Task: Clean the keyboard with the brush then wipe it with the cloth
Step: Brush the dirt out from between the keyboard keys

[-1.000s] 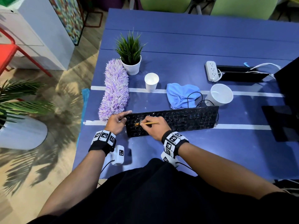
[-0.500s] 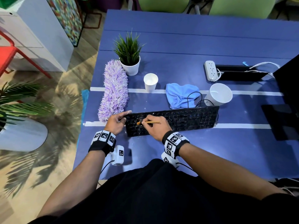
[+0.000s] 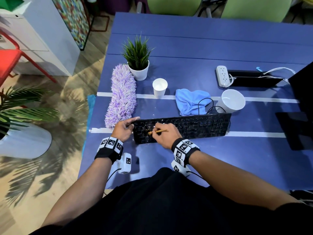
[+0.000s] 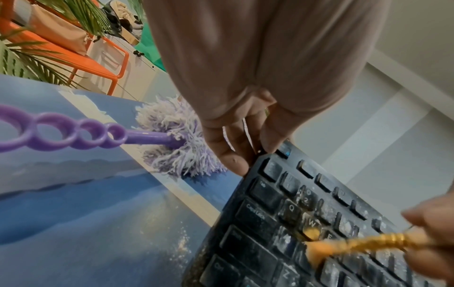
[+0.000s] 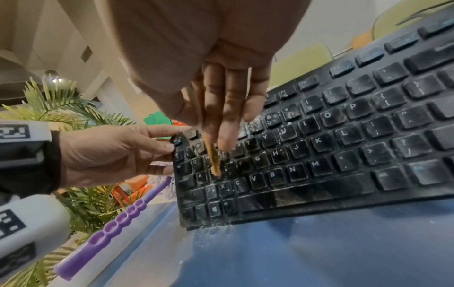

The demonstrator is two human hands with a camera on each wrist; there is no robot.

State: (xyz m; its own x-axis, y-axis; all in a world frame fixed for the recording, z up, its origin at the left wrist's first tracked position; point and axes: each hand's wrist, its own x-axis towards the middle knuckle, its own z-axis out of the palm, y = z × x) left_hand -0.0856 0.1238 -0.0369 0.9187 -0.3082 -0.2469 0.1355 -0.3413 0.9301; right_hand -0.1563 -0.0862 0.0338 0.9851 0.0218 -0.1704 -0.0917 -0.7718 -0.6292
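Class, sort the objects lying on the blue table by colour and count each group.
White: 4, plant pot, paper cup, bowl, power strip
Black: 1, keyboard
Blue: 1, cloth
Purple: 1, duster
Total: 7

Keyboard (image 5: pixel 319 147) keycaps lettered Q, W, A, Z, X, C, V, B, N, M (Caps Lock too)

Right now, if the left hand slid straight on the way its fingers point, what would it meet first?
The left hand already touches the keyboard's left end, fingers pointing right along it. Going on, it would push against that edge at once; further along lie the brush and the right hand, though depth is hard to judge.
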